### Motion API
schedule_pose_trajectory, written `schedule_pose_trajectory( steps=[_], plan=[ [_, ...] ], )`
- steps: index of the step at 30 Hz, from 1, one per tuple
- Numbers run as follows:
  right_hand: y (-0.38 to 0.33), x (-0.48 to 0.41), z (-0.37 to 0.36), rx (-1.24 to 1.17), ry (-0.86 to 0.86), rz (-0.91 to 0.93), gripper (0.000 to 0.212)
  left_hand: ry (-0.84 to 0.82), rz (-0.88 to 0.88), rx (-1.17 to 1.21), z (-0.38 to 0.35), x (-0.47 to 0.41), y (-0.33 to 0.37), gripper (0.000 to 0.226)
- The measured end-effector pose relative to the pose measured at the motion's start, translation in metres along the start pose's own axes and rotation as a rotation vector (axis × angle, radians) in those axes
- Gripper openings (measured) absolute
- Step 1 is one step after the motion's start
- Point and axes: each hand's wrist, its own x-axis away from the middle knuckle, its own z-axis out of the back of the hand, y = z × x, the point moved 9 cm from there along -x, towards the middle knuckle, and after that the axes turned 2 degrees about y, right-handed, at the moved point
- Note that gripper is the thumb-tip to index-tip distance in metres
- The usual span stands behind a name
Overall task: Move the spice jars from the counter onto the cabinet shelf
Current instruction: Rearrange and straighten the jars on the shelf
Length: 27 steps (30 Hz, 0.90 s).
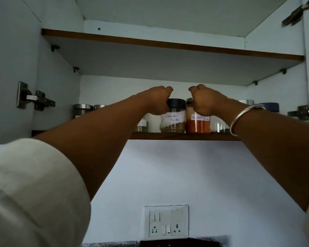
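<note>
Left hand clamps its grip on the black-lidded glass coriander jar, right hand on the steel-lidded red chilli jar. Both jars already stand on the brown-edged cabinet shelf, awaiting release.

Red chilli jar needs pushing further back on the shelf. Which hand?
Right. The right hand grips the red chilli jar at its lid on the shelf. The left hand holds the lid of the coriander jar beside it and would have to let go.
</note>
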Motion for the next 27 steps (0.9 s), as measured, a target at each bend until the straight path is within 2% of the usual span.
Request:
schedule_pose_trajectory(
  steps=[3,6,10,13,17,22,27],
  plan=[
    [0.020,0.002,-0.011,-0.016,-0.038,0.045,0.058,-0.030,0.037,-0.030,-0.006,-0.007,0.017,0.063],
    [0.032,0.000,-0.018,-0.062,-0.022,0.085,0.048,-0.047,0.070,-0.050,-0.015,-0.013,0.031,0.067],
    [0.037,0.000,-0.013,-0.088,0.049,0.127,0.042,-0.044,0.107,-0.164,-0.030,-0.018,0.042,0.061],
    [0.040,-0.004,-0.009,-0.103,0.076,0.132,0.040,0.008,0.163,-0.202,-0.026,-0.022,0.039,0.057],
    [0.032,-0.007,-0.015,-0.079,0.080,0.147,0.034,-0.004,0.199,-0.213,-0.030,-0.033,0.033,0.051],
    [0.026,-0.021,-0.032,-0.082,0.046,0.118,0.034,-0.025,0.205,-0.223,-0.047,-0.044,0.023,0.051],
    [0.019,-0.036,-0.052,0.027,0.023,0.093,0.022,-0.030,0.212,-0.194,-0.063,-0.059,0.004,0.056]
  ],
)
